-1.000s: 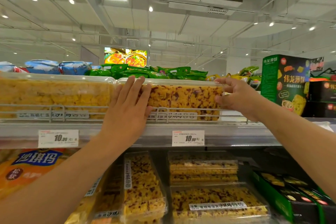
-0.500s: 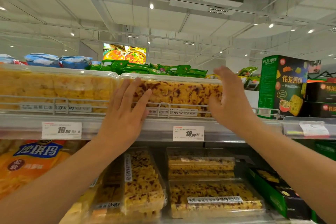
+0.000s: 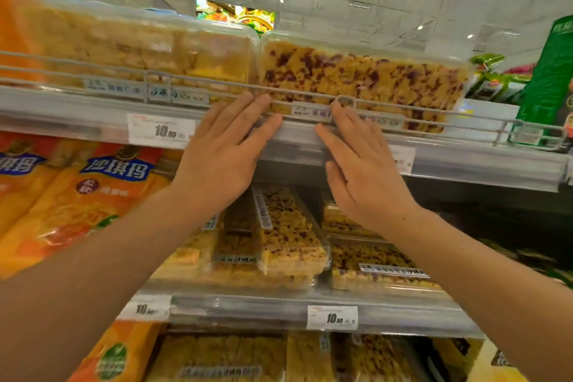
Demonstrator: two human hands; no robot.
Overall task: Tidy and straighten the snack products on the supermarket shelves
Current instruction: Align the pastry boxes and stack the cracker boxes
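Currently, your left hand (image 3: 224, 152) is flat with straight fingers, its fingertips (image 3: 263, 101) at the wire rail (image 3: 403, 108) along the front of the top shelf (image 3: 480, 161). It grasps nothing. Your right hand (image 3: 361, 170) is likewise released, fingers extended, with the index tip at the rail just beside the label on the cranberry snack tray (image 3: 362, 77). Whether either hand actually touches the tray cannot be told; the fingertips overlap the rail and the shelf edge.

Locate the cranberry snack tray on the top shelf, behind the rail, lying lengthwise. Its left end sits against the plain yellow snack tray (image 3: 148, 53), which occupies the left part of the same shelf. A green carton (image 3: 552, 77) stands at the far right of this shelf.

Note 2 price tags (image 3: 161, 130) on the top shelf edge; the left one reads 10.90. On the shelf below, 1 clear tray (image 3: 288, 232) leans tilted on its side between your forearms, beside stacked flat trays (image 3: 378, 263). Orange snack bags (image 3: 77, 195) hang to the left.
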